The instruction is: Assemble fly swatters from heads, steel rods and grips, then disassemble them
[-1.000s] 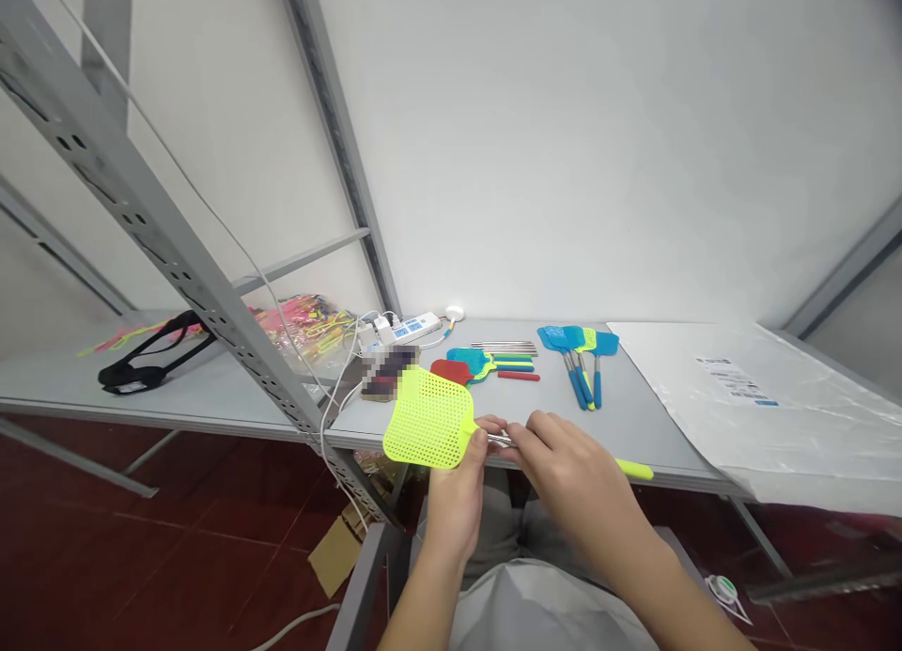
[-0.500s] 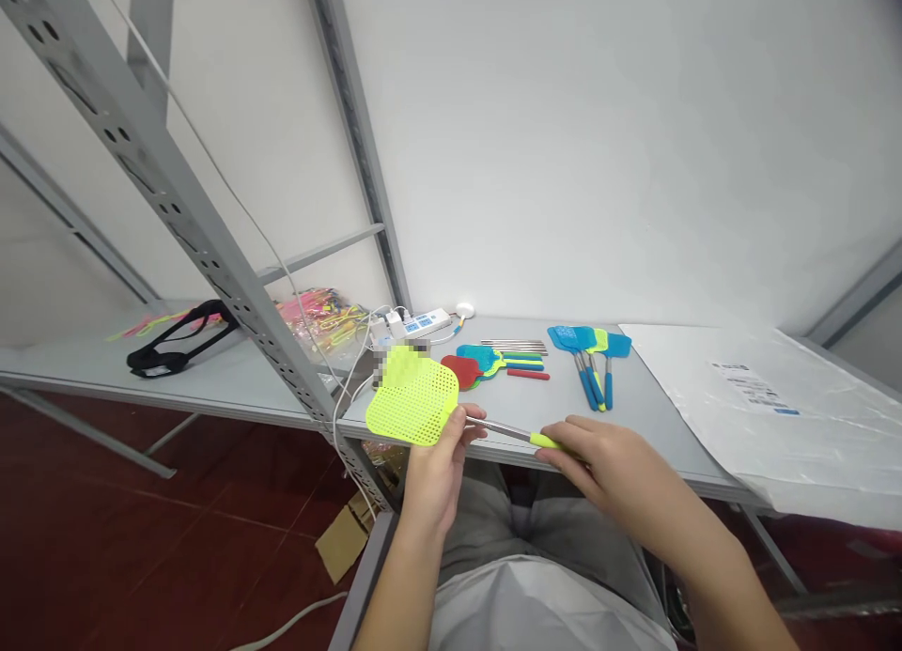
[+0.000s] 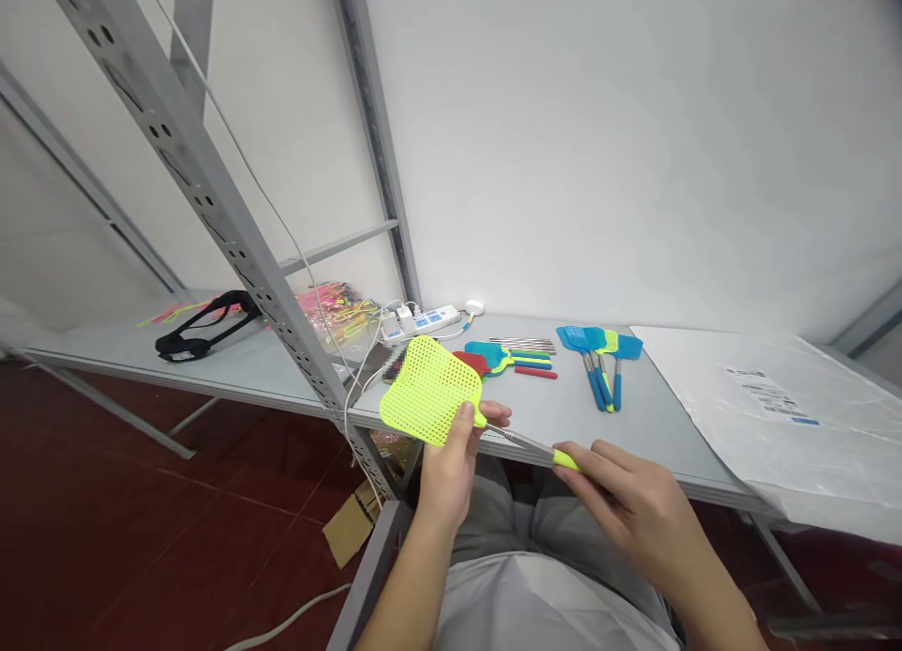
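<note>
A: What's the biggest thing there?
B: The grey counter [image 3: 556, 416], running across in front of the person. A white plastic sheet [image 3: 705, 388] covers its right-hand part.
A: And the yellow-green swatter [image 3: 431, 390]?
B: Held up by the counter's front edge, slanting, its perforated head to the left and its handle lower, to the right.
A: How are the hands placed?
B: The right hand [image 3: 638, 501] is curled closed around the handle. The left hand [image 3: 451, 468] is closed too, thumb on top, pinching the neck where the head meets the metal shaft.
A: What else lies around?
B: A fanned group of swatters [image 3: 610, 342], mostly blue, near the sheet, heads toward the wall. Then a white power strip [image 3: 427, 322] with plugs in it, back on the left.
A: Anything smaller?
B: Blue and red swatter heads [image 3: 485, 353], overlapping, partly behind the held one. Coloured handles [image 3: 536, 373] lie just right of those. Thinnest are the metal rods [image 3: 522, 345], side by side behind the handles.
</note>
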`<state>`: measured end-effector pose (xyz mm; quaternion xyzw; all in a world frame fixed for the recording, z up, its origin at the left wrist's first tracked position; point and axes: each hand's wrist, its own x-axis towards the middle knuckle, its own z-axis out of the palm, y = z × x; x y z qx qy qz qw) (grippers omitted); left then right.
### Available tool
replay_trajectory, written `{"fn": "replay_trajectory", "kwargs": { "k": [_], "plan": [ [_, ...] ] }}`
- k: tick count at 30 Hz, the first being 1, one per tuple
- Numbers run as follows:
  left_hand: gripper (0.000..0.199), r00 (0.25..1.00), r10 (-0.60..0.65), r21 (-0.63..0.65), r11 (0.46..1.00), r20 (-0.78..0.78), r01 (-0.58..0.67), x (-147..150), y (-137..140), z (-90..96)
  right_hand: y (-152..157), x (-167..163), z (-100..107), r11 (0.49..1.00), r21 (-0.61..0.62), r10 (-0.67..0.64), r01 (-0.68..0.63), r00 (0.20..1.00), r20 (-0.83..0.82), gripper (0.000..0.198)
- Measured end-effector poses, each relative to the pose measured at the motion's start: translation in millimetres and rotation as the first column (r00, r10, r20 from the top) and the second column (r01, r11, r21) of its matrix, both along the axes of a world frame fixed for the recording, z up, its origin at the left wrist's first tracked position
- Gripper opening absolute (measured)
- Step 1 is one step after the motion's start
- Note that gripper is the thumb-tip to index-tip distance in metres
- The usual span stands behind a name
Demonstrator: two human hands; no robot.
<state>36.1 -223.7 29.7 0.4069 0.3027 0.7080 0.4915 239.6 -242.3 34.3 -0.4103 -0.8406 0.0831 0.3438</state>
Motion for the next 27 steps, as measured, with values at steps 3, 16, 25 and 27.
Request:
{"fn": "replay_trajectory", "kwargs": {
  "k": [3, 16, 25, 27],
  "plan": [
    [0.03, 0.997, -0.03, 0.044, 0.998, -0.065, 0.033, -8, 0, 1.6, -5, -5, 1, 0.998, -0.048, 0.041, -0.043, 0.998, -0.055, 0.019],
    [0.034, 0.993, -0.116, 0.011, 0.993, -0.018, 0.117, 1, 1, -1.2, -23, -14, 28, 0.866, -0.499, -0.082, 0.017, 0.991, -0.11, 0.037],
    [0.037, 0.998, -0.059, -0.052, 0.997, 0.009, 0.059, -3, 12, -4.2, -9, -31, 5, 0.932, -0.361, -0.077, 0.041, 0.993, -0.086, 0.03],
    [0.037, 0.999, -0.035, -0.079, 0.996, 0.014, 0.036, 3, 13, -5.3, -7, -36, -3, 0.97, -0.21, -0.127, 0.123, 0.992, -0.004, 0.028]
  ]
}}
